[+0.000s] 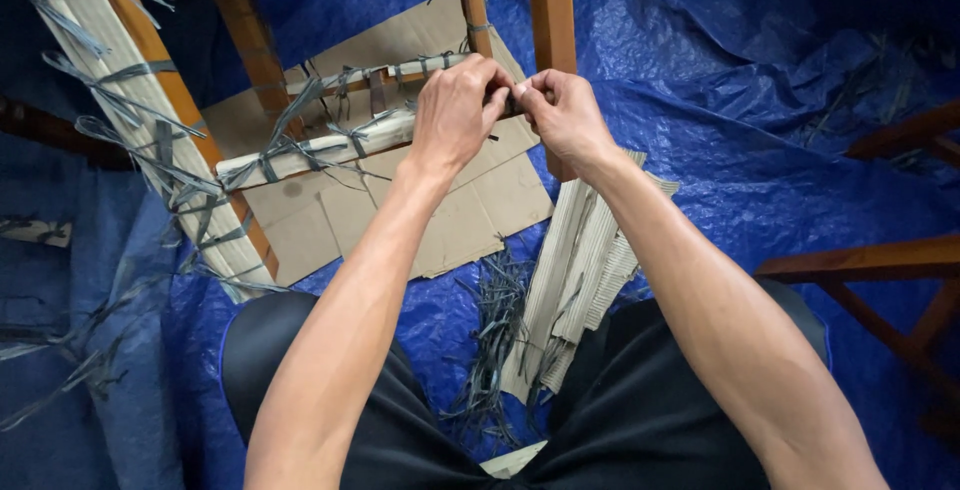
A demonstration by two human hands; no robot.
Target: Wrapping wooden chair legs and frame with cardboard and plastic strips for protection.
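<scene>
Hands, left (455, 110) and right (565, 115), together pinch grey strapping (505, 100) on a wrapped chair rail (320, 150).

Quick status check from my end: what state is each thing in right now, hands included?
Left hand: closed, gripping the wrapped rail.
Right hand: closed, pinching a strap at the rail's end.
Wrapped rail: cardboard-covered, bound with grey straps, ends loose.
Flat cardboard: lying on the tarp under the frame.
Corrugated strips: bare, piled loose.
Strap scraps: cut, scattered.
Blue tarp: spread out, wrinkled.
</scene>
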